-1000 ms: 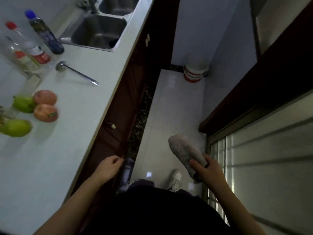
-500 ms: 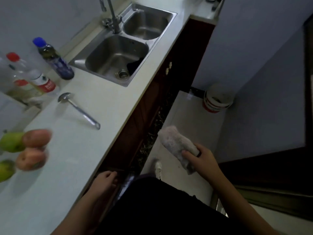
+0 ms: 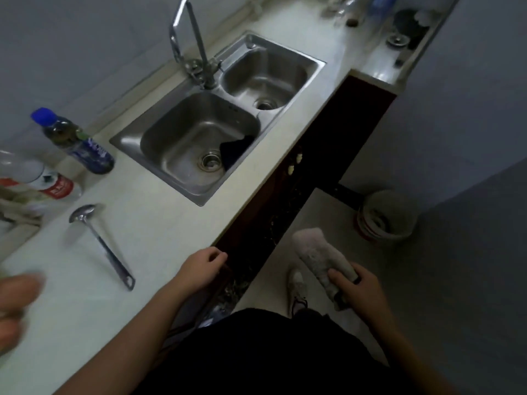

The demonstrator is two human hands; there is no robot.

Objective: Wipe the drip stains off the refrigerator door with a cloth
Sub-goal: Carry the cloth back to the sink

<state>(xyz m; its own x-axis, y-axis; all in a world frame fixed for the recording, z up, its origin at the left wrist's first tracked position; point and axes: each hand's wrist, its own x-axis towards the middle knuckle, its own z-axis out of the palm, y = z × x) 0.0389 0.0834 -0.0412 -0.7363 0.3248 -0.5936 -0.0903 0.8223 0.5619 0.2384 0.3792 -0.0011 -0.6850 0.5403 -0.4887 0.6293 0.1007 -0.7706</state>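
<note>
My right hand (image 3: 360,292) grips a rolled pale grey cloth (image 3: 319,258) by its near end, held over the floor to the right of the counter. The roll points up and away from me. My left hand (image 3: 201,267) hangs at the counter's front edge with its fingers curled and nothing in it. No refrigerator door is in view.
A white counter (image 3: 159,223) carries a double steel sink (image 3: 216,129) with a tap (image 3: 191,44), a ladle (image 3: 99,243), bottles (image 3: 74,141) and blurred fruit (image 3: 17,297) at the left edge. Dark cabinet fronts (image 3: 288,201) drop below it. A white bucket (image 3: 385,215) stands on the floor by the grey wall (image 3: 470,223).
The view has swung left and up from the floor and the slatted panel at the right to the sink and counter. My right hand still holds the cloth; my left hand stays at the counter edge.
</note>
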